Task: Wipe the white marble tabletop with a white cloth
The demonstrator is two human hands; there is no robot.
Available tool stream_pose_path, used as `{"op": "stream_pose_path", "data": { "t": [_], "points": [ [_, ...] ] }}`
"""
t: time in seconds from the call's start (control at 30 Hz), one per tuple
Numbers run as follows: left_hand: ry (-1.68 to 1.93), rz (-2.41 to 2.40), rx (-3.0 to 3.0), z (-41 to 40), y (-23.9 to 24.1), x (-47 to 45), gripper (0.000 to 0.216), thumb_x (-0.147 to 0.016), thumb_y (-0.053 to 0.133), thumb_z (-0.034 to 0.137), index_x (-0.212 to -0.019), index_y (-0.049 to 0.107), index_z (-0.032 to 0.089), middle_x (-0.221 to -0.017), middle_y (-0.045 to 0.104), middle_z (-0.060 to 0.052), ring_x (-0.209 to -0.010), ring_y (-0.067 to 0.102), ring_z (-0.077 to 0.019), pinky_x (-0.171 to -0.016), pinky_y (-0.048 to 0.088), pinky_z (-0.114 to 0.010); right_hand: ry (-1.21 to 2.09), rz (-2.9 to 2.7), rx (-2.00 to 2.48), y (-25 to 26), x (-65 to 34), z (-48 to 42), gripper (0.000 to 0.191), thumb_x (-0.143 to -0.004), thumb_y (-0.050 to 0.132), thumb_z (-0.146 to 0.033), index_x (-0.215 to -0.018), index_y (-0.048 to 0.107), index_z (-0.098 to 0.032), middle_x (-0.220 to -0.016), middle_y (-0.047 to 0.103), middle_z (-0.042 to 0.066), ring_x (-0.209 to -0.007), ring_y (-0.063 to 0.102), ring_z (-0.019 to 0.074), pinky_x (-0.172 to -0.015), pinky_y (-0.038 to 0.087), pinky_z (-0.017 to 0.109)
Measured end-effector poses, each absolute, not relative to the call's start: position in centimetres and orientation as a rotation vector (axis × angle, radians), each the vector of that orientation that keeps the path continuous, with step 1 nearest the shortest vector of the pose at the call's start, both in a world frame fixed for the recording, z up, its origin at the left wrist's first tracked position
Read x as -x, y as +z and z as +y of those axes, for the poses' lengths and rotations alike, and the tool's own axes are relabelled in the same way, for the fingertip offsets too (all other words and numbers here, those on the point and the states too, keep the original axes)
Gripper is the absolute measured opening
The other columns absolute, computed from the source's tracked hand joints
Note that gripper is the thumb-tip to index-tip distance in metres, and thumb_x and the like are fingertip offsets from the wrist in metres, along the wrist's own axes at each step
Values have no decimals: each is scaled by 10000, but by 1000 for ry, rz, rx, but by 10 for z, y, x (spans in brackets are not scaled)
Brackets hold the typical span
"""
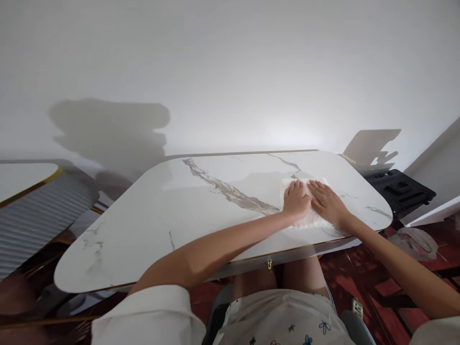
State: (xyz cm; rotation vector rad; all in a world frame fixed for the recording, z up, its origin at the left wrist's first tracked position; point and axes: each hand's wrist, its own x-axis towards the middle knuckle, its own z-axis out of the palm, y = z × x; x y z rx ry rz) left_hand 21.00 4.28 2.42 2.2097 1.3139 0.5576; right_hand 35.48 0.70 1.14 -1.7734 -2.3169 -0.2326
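Nr: your L sleeve [147,316] | your L hand [296,201]: fingers bent, grip can't tell | your R hand [328,205]: flat, wide | white cloth [309,219]: directly under both, neither nearer, rt part of table [136,230]; long axis unclear

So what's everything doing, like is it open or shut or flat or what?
White cloth: spread out
Left hand: resting on the cloth
Right hand: on the cloth, fingers stretched out
Table: standing, partly covered by the cloth
Black case: looks shut
Plastic bag: crumpled
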Motion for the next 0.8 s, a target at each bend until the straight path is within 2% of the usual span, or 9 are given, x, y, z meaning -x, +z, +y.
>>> {"op": "stream_pose_path", "data": {
  "t": [0.23, 0.4, 0.5, 0.8],
  "points": [
    [653, 1407, -2366, 132, 23, -211, 497, -870, 354, 143, -1364, 386, 103, -1522, 319, -126, -1424, 227, -242, -1158, 209, -412, -257, -2336, 1834, 23, -343, 100, 554, -944, 315, -271, -1440, 369, -30, -1502, 341, 156, -1393, 286, 269, -1124, 253, 413],
    [656, 1323, -2544, 206, 23, -194, 401, -853, 339, 87, -1213, 512, 121, -1367, 505, -122, -1309, 397, -228, -1099, 310, -355, -243, -2308, 1869, 25, -328, 170, 555, -948, 308, -267, -1443, 354, -22, -1512, 325, 154, -1397, 272, 267, -1124, 234, 394],
    [696, 1341, -2581, 241, 22, -188, 382, -869, 329, 94, -1201, 513, 137, -1385, 485, -108, -1310, 387, -220, -1101, 305, -342, -213, -2287, 1838, 23, -324, 206, 556, -950, 305, -275, -1448, 349, -34, -1518, 316, 148, -1400, 261, 275, -1125, 225, 413],
    [777, 1498, -2565, 274, 21, -196, 303, -872, 351, 93, -1064, 576, 162, -1181, 605, -116, -1196, 486, -238, -1031, 373, -374, -157, -2281, 1765, 19, -333, 262, 517, -945, 325, -300, -1411, 435, -104, -1478, 397, 118, -1372, 329, 260, -1124, 234, 423]
  ]
}}
